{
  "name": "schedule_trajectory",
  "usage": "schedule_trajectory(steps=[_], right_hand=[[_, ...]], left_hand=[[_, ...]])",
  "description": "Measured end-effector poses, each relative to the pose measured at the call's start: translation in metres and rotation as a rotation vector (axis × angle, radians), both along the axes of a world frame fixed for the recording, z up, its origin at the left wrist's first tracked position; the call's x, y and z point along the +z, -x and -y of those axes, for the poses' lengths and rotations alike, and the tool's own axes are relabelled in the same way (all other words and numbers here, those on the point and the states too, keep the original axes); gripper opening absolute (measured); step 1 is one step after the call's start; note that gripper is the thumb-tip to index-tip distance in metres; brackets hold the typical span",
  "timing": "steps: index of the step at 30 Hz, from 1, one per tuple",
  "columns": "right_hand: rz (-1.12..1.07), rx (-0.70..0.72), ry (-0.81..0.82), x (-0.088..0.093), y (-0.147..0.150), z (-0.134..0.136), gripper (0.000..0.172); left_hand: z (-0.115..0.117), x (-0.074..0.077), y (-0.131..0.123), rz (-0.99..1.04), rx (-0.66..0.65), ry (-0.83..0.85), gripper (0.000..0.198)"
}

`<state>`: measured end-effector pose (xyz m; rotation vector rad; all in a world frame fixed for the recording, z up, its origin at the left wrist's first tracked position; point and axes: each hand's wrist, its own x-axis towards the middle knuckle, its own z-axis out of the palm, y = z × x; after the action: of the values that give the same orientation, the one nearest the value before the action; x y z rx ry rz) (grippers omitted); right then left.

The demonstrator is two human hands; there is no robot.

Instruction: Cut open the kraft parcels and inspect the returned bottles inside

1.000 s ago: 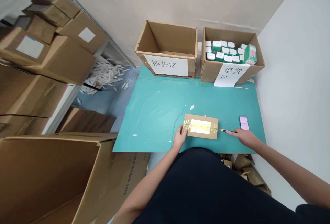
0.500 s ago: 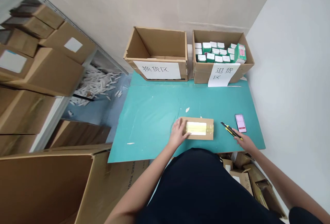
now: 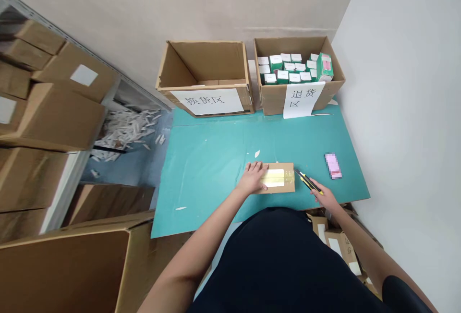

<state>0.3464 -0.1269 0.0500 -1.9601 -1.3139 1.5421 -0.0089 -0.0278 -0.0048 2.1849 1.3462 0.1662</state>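
Observation:
A small taped cardboard box [image 3: 289,186] with a white label lies flat on the green-topped table [image 3: 212,159]. Across its left end rests my left hand [image 3: 253,178], fingers over the far edge and thumb near the close edge, gripping it. My right hand [image 3: 325,195] is closed round a yellow and black utility knife [image 3: 309,183]. The knife points up and left, its tip right beside the box's right end; whether it touches the cardboard I cannot tell. A phone [image 3: 333,165] with a pink screen lies beyond my right hand.
At the back stand two open cartons with paper signs: a left carton [image 3: 248,93] and a right carton [image 3: 272,102] filled with green-and-white boxes [image 3: 283,77]. Shelved cartons [image 3: 57,116] line the left side. A large open carton [image 3: 137,265] stands front left; more boxes [image 3: 342,246] sit below right.
My right hand has brought the knife left, from apart to right beside the box's end. My left hand has shifted further over the box. The view has turned slightly.

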Motion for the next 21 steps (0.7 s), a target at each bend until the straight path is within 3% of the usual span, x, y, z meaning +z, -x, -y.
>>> schedule_trajectory(steps=[6,13,21], right_hand=[[-0.014,-0.006,0.037,0.000,0.002,-0.005,0.069],[-0.021,0.013,0.052,0.005,0.000,-0.015,0.066],[0.006,0.031,0.024,0.004,0.003,-0.023,0.059]], left_hand=[[0.005,0.001,-0.002,-0.001,0.034,-0.044,0.076],[0.006,-0.003,-0.004,0.008,0.070,-0.047,0.070],[0.001,0.004,-0.012,0.022,0.116,-0.073,0.061]])
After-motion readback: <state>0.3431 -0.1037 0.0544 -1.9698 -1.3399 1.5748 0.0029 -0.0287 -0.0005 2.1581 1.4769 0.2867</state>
